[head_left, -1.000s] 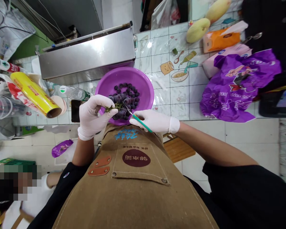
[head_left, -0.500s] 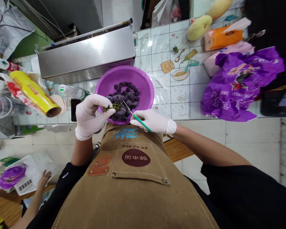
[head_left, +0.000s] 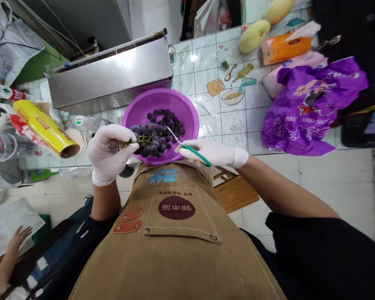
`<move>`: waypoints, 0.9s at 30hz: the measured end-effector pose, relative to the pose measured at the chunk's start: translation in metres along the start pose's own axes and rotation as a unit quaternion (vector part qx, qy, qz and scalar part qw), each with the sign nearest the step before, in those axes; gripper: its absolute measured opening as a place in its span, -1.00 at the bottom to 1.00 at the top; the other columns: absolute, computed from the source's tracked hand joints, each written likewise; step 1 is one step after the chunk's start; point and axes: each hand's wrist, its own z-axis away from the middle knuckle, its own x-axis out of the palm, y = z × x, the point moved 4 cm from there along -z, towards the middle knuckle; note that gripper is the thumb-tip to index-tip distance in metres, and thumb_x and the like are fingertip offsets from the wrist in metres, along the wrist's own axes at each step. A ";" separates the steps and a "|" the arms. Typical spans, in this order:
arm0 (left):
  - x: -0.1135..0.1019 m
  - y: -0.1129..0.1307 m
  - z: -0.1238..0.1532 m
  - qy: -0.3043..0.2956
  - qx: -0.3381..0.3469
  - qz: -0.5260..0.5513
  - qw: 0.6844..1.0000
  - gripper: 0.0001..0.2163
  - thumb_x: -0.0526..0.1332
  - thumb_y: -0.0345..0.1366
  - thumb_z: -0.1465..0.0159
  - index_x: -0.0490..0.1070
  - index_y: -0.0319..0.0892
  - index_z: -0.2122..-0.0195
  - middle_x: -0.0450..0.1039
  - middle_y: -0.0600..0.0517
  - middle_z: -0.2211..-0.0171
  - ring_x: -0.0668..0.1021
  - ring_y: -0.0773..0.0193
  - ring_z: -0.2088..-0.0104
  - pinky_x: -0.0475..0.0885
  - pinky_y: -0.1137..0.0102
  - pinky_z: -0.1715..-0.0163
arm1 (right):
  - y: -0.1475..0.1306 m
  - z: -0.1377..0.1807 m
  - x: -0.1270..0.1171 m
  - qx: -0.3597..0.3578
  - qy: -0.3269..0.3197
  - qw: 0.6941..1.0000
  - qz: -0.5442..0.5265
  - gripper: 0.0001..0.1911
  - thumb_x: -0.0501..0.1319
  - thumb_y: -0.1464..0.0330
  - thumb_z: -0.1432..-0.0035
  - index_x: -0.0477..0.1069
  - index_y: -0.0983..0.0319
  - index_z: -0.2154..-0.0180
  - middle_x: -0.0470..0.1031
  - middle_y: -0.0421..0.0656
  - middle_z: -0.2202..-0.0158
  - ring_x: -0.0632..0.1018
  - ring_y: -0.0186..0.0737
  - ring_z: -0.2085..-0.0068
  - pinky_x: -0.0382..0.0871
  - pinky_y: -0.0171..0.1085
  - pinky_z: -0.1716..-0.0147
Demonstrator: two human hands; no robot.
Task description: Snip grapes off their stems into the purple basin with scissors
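Observation:
My left hand (head_left: 108,151), in a white glove, pinches the green stem of a small bunch of dark grapes (head_left: 148,143) over the near rim of a purple bowl (head_left: 187,110). Loose dark grapes (head_left: 168,118) lie in the bowl. My right hand (head_left: 217,153), also gloved, grips green-handled scissors (head_left: 189,148). Their blades point up and left toward the bunch, a short way from it.
A steel box (head_left: 111,77) stands behind the bowl on the tiled counter (head_left: 234,121). A yellow film roll (head_left: 43,127) and a bottle (head_left: 89,122) lie left; a purple bag (head_left: 309,106), orange pack (head_left: 283,48) and mangoes (head_left: 254,31) lie right. Another person's hand (head_left: 17,237) is at lower left.
My left hand has moved left and lifted the bunch, so more grapes hang in view. The right hand with the scissors shifted slightly right. The other person's hand moved lower left.

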 end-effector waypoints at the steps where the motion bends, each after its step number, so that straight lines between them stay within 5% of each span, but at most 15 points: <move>1: 0.000 0.001 0.000 0.002 0.000 0.003 1.000 -0.77 0.57 -0.24 -0.26 0.54 -0.08 0.21 0.57 0.09 0.37 0.63 0.32 0.37 0.57 0.39 0.39 | 0.001 0.000 0.001 0.012 -0.022 1.000 -0.019 -0.32 0.28 -0.32 -0.20 0.36 0.19 0.30 0.37 -0.23 0.46 0.35 -0.27 0.43 0.25 -0.23 0.39; 7: -0.004 0.001 0.000 0.008 -0.010 -0.029 1.000 -0.74 0.57 -0.12 -0.25 0.51 -0.02 0.25 0.54 0.12 0.40 0.61 0.27 0.41 0.56 0.31 0.41 | 0.008 -0.006 0.004 0.066 -0.059 0.996 0.026 -0.23 0.28 -0.42 -0.07 0.27 0.17 0.41 0.35 -0.23 0.51 0.36 -0.29 0.49 0.26 -0.23 0.46; 13: -0.006 0.003 0.000 0.005 -0.012 -0.028 1.000 -0.71 0.59 -0.13 -0.22 0.48 -0.03 0.30 0.50 0.13 0.42 0.59 0.29 0.43 0.55 0.33 0.44 | 0.001 -0.012 0.002 0.040 -0.033 0.986 0.158 -0.20 0.11 -0.43 -0.22 0.13 0.16 0.52 0.22 -0.23 0.55 0.17 -0.31 0.47 0.10 -0.19 0.42; 21: -0.007 0.006 0.000 0.011 0.012 -0.004 1.000 -0.72 0.58 -0.16 -0.25 0.50 -0.09 0.27 0.52 0.09 0.42 0.58 0.32 0.43 0.52 0.39 0.46 | -0.023 0.004 0.003 -0.027 -0.082 0.987 0.134 -0.24 0.10 -0.41 -0.24 0.30 0.17 0.40 0.34 -0.18 0.42 0.26 -0.22 0.38 0.12 -0.18 0.36; 27: -0.010 0.001 -0.006 0.001 -0.001 -0.008 1.000 -0.62 0.60 0.00 -0.20 0.45 -0.06 0.32 0.47 0.11 0.46 0.55 0.33 0.48 0.47 0.37 0.51 | -0.035 -0.001 -0.004 0.000 -0.044 0.978 0.204 -0.39 0.23 -0.23 -0.27 0.28 0.17 0.41 0.38 -0.18 0.44 0.29 -0.21 0.42 0.15 -0.16 0.32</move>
